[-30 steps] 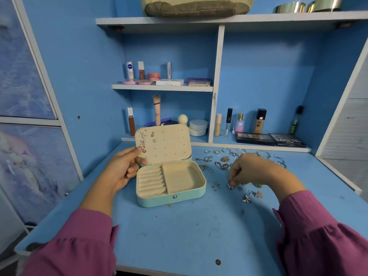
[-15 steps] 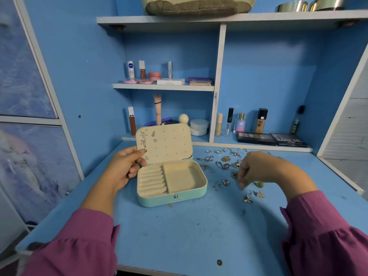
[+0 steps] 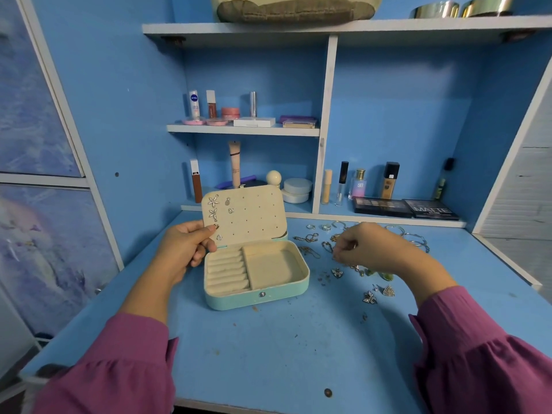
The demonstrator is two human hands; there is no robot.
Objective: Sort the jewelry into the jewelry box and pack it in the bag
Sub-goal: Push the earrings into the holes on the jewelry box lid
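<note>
A mint-green jewelry box stands open on the blue desk. Its cream lid is upright, with several small earrings pinned at its left side. My left hand grips the lid's left edge. Loose jewelry is scattered to the right of the box: butterfly and triangle earrings, chains, and rings. My right hand hovers over this pile, fingertips pinched on a small piece that barely shows. A beige bag lies on the top shelf.
Cosmetics fill the shelves behind the box: tubes and bottles, dark eyeshadow palettes, and jars. Bangles lie at the back right of the desk. Two metal tins sit on the top shelf.
My right hand lifted from the desk by the butterfly earring and moved back and to the right over the pile, fingers pinched. My left hand stayed on the lid.
</note>
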